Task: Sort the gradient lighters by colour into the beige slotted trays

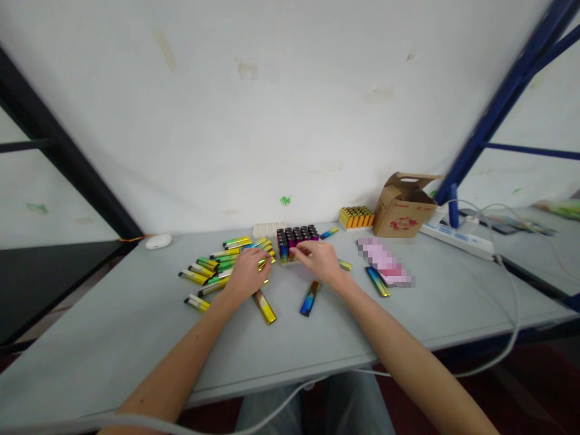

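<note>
Beside hands (248, 272) (322, 261) whose grip is unclear, black-topped purple and blue cylinders (298, 233) stand packed.

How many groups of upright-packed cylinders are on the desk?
2: a dark-topped group at the right hand, and an orange-yellow group beside the open cardboard box. Neither is hidden entirely; another whole group seems unlikely.

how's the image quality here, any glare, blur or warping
Head view: fairly even light on the white wall; head view: a sheen on the yellow stick, fine detail around the right hand soft; head view again: wide-angle stretch, the blue post slanting steeply, and the pink item coarsely pixelated.
</note>
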Demonstrator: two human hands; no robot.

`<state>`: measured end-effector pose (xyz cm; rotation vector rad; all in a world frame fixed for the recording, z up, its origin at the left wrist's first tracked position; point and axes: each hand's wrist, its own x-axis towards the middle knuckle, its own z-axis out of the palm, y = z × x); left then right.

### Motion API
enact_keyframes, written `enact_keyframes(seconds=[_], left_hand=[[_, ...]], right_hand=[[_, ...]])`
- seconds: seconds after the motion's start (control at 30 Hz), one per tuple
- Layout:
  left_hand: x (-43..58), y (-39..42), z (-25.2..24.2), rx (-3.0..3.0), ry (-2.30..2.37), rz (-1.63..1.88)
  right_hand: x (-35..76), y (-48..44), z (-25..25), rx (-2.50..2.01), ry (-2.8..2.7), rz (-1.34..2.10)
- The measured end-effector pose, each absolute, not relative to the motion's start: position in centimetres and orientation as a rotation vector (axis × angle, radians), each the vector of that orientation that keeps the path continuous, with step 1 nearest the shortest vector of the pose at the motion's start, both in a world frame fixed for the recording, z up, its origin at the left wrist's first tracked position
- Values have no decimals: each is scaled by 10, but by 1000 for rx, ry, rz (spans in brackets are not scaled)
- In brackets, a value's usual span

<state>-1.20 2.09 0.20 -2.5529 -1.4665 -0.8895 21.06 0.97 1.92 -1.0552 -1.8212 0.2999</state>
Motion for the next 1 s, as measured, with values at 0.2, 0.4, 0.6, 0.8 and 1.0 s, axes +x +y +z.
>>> enact_keyframes(seconds=[0.2, 0.4, 0.6, 0.8, 1.0], left_hand=[[-13, 23, 2, -2542, -1444, -890], [-14, 23, 3, -2538, -1417, -888], [-16, 22, 8, -2536, -1413, -913], [-15, 22, 10, -2536, -1406, -919], [-15, 22, 9, -2537, -1421, -914]], right_hand=[[288, 17, 19, -1359, -1730, 182], [307, 21, 6, -1666, -2129, 469], [305, 21, 14, -1310, -1812, 795], [291, 15, 35, -880, -1072, 1422], [280, 12, 38, -677, -878, 1823]])
